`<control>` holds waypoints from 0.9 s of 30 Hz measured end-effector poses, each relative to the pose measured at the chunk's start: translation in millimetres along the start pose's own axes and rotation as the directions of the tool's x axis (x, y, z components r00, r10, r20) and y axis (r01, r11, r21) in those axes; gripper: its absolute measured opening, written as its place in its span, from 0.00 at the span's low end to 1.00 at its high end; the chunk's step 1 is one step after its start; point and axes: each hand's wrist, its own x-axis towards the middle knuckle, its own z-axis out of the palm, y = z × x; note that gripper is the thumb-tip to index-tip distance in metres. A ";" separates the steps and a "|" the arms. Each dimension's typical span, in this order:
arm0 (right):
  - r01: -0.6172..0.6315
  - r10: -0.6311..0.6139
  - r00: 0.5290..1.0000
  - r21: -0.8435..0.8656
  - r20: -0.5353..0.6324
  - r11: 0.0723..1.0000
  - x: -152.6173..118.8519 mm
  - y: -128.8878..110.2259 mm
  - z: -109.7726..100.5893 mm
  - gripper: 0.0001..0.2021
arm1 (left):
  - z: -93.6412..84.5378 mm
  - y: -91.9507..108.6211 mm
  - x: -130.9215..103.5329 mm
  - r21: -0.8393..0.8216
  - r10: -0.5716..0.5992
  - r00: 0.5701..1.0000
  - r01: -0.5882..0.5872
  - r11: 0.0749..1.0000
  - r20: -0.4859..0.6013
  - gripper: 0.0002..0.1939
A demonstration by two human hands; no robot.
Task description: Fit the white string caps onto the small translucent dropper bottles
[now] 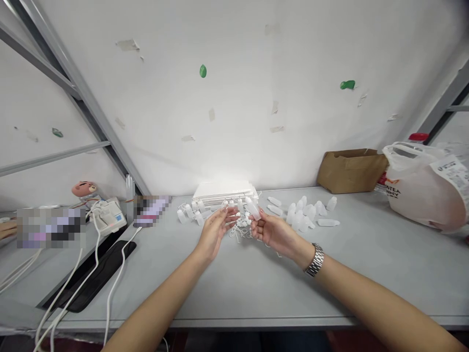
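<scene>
My right hand (269, 232), with a metal watch on its wrist, holds a small translucent plastic bottle (252, 208) between thumb and fingers. To its left, my left hand (216, 232) has its fingers apart, with nothing visible in it. White strings with small pieces (238, 233) lie on the grey table between and behind the hands. Several similar bottles (302, 215) are heaped right of my right hand, and more bottles (188, 211) stand left of my left hand. Behind the hands is a stack of white sheets or flat boxes (227, 189).
At the back right sit an open brown cardboard box (351, 171) and a white plastic bag (421, 190). On the left are a phone (152, 211), a power strip (110, 217), white cables and a black flat object (102, 276). A person's hand (7, 228) shows at the left edge.
</scene>
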 end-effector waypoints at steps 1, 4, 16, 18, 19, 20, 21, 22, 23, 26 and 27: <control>-0.027 0.027 1.000 0.052 0.011 0.998 0.7 -0.3 -1.4 0.13 | -0.5 0.2 0.2 -0.001 0.010 1.000 -0.010 1.000 -0.016 0.14; -0.056 0.057 0.998 0.123 0.002 0.991 1.6 0.9 -3.7 0.12 | -2.3 1.6 1.4 -0.013 0.063 0.995 -0.064 0.998 -0.073 0.13; -0.228 0.217 0.973 0.197 0.077 0.953 -2.0 1.3 5.3 0.18 | -4.2 -0.9 6.6 -0.117 -0.181 0.979 0.191 0.975 0.089 0.15; -0.269 0.249 0.959 0.153 0.139 0.951 -3.2 3.3 6.4 0.19 | -3.2 -2.4 5.8 -0.134 -0.213 0.967 0.232 0.963 0.139 0.17; -0.281 0.259 0.953 0.136 0.160 0.950 -3.5 4.4 6.7 0.20 | -3.1 -2.9 5.6 -0.139 -0.222 0.963 0.243 0.960 0.153 0.17; -0.287 0.264 0.949 0.123 0.172 0.950 -3.6 5.5 6.8 0.20 | -3.5 -3.3 5.6 -0.147 -0.220 0.962 0.244 0.959 0.159 0.18; -0.290 0.268 0.947 0.113 0.180 0.950 -3.6 6.5 6.8 0.20 | -4.4 -3.7 5.8 -0.157 -0.210 0.965 0.235 0.959 0.159 0.17; -0.291 0.269 0.945 0.108 0.184 0.951 -3.5 7.3 6.6 0.20 | -5.6 -4.1 6.3 -0.167 -0.195 0.969 0.219 0.961 0.151 0.16; -0.291 0.268 0.945 0.107 0.186 0.951 -3.3 7.9 6.5 0.20 | -7.1 -4.7 7.0 -0.177 -0.175 0.975 0.198 0.964 0.136 0.15; -0.288 0.263 0.945 0.117 0.196 0.950 -2.8 8.4 5.9 0.21 | -11.9 -6.2 10.0 -0.194 -0.125 0.991 0.134 0.972 0.055 0.14; -0.292 0.264 0.943 0.122 0.204 0.949 -2.8 8.3 5.7 0.21 | -13.2 -6.3 10.9 -0.198 -0.113 0.993 0.114 0.974 0.015 0.13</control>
